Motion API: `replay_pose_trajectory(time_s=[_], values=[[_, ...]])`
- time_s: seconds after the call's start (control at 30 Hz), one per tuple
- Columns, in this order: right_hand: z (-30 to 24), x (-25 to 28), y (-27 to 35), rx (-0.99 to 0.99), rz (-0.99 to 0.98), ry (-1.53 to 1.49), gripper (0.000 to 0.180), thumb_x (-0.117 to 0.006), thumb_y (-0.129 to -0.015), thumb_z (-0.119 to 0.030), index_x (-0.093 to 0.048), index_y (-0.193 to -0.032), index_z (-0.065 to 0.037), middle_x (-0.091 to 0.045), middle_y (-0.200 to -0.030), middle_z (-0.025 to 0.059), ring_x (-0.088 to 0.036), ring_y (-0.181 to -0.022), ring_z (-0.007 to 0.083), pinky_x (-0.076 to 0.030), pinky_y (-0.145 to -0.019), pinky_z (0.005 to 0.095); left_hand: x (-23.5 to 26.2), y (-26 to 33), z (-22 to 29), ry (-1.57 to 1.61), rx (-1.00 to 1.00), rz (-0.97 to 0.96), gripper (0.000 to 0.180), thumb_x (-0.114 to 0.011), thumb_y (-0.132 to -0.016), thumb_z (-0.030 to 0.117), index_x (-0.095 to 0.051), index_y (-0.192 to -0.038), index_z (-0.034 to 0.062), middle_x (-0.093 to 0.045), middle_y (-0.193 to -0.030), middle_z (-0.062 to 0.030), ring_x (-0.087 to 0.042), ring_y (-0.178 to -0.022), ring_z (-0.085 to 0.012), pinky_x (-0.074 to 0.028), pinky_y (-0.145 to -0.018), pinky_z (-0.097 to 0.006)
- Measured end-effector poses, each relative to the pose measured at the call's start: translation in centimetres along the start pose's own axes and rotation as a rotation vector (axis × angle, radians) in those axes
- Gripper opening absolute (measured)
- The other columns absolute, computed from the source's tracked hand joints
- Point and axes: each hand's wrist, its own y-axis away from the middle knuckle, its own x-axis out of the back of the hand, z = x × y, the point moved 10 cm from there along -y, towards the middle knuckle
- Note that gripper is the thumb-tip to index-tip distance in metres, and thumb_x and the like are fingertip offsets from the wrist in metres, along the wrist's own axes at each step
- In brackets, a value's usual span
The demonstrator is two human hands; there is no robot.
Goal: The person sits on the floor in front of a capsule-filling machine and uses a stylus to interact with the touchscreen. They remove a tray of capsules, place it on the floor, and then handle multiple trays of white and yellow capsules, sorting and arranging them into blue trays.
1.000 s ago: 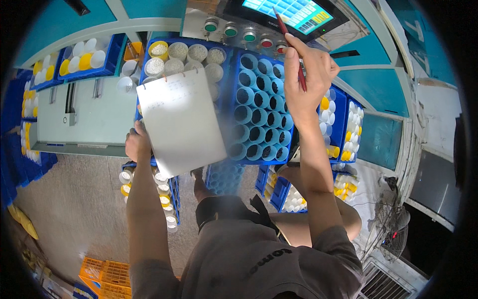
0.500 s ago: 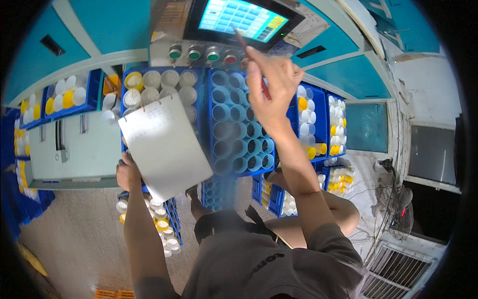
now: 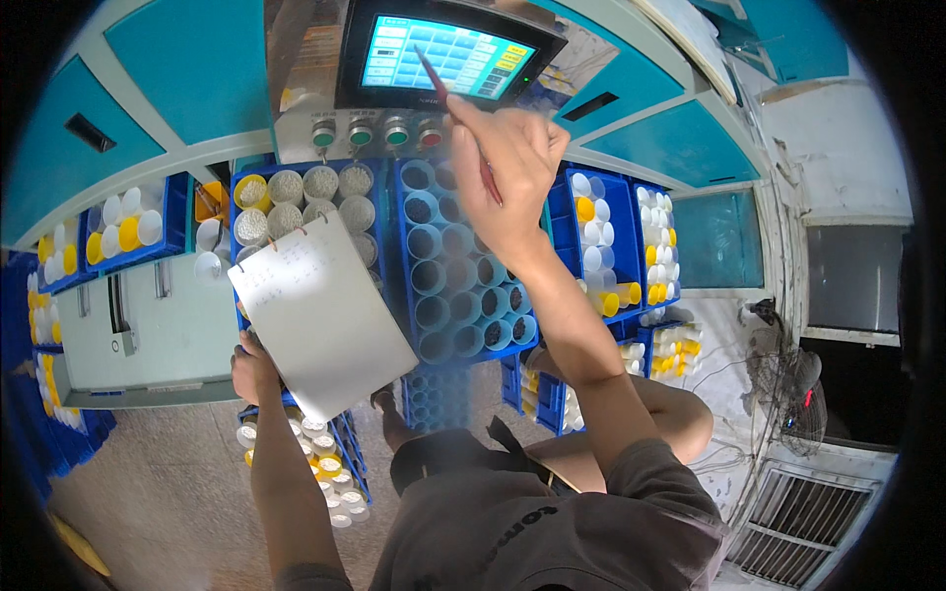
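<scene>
right hand (image 3: 514, 172) holds red pen (image 3: 434, 79) over screen (image 3: 468, 61) — left hand (image 3: 254, 374) grips notebook (image 3: 325, 320)

pale-framed teal panels (image 3: 187, 74) rise over a grey-brown floor (image 3: 168, 492), with a scuffed white wall (image 3: 838, 148) at right.

Held the left arm (image 3: 288, 483) nearly straight, forward and slightly out to the left, with the left hand (image 3: 255, 372) closed in a grip, partly hidden. Had the right arm (image 3: 579, 325) farther forward, with the right hand (image 3: 512, 177) pinching between thumb (image 3: 464, 165) and index finger (image 3: 475, 116), and the other fingers (image 3: 544, 133) curled.
</scene>
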Motion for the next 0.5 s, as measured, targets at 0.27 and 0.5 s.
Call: replay_pose_trajectory(time_s=[0.27, 0.5], values=[[1.1, 0.5, 1.7, -0.034, -0.045, 0.032, 0.022, -0.072, -0.082, -0.011, -0.074, -0.104, -0.009, -0.065, -0.079, 0.0001, -0.058, -0.081, 0.0182, -0.032, -0.082, 0.0391, 0.3, 0.1, 0.3, 0.016, -0.034, 0.027, 0.071, -0.025, -0.104, 0.061, -0.070, -0.104, 0.0065, -0.072, -0.101, -0.0172, -0.069, -0.092, -0.0401, -0.054, -0.076, -0.052], [1.2, 0.4, 1.7, -0.020, -0.020, 0.018, 0.023, -0.073, -0.081, -0.010, -0.075, -0.104, -0.010, -0.066, -0.079, 0.0001, -0.059, -0.082, 0.0174, -0.032, -0.082, 0.0393, 0.0, 0.0, 0.1, 0.010, -0.029, 0.018, 0.070, -0.026, -0.104, 0.061, -0.070, -0.102, 0.0066, -0.072, -0.101, -0.0173, -0.068, -0.091, -0.0411, -0.054, -0.075, -0.053]])
